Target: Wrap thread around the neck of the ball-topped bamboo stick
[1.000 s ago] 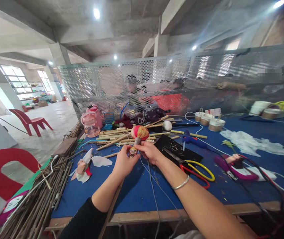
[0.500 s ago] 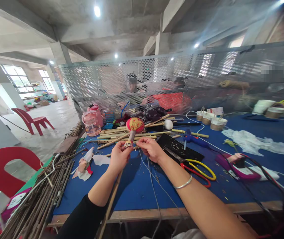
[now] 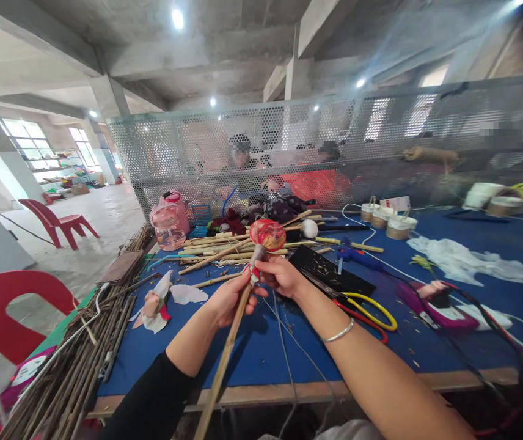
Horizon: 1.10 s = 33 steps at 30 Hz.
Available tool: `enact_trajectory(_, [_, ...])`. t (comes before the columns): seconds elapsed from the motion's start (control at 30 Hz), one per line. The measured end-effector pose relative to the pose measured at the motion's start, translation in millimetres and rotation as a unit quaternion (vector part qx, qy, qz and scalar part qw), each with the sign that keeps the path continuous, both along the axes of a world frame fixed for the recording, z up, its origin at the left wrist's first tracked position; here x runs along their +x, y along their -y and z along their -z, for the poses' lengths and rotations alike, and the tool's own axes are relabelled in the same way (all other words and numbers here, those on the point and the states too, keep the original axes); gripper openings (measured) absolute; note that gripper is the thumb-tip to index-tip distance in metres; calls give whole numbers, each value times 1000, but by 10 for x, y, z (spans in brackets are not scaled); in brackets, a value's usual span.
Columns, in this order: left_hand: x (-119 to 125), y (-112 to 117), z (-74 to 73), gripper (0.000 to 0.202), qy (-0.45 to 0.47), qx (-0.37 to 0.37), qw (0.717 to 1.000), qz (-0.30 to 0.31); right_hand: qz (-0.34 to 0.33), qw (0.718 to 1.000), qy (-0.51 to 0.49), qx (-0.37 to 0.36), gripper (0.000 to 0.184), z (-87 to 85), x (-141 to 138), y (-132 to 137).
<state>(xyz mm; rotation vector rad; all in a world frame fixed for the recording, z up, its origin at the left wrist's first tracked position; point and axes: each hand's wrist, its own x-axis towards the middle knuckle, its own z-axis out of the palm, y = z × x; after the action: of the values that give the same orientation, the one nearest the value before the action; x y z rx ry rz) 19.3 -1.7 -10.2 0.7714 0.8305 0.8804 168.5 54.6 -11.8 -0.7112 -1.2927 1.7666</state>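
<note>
The left hand (image 3: 227, 299) grips the stick (image 3: 225, 354) and the right hand (image 3: 284, 276) pinches its neck (image 3: 258, 253), the ball (image 3: 267, 234) at one o'clock from them; probably light, stiff-shafted and soft-topped, it suits a neck hold.

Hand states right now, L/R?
Left hand: closed on the stick, below the wrapped neck.
Right hand: closed, fingertips at the wrapped neck; what it pinches can't be told.
</note>
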Motion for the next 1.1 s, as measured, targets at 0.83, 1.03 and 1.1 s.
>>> enact_trajectory(0.83, [-70,-72,-16,45,-81,163,963,-200,77,995,40,49,38,-11,-91,7])
enact_trajectory(1.03, [-103,-49,-45,31,76,70,990,-92,34,998,-11,49,39,-27,-54,-11])
enact_trajectory(1.1, [-103,-63,-23,22,86,19,995,-55,-5,999,-16,45,40,-11,-29,-15])
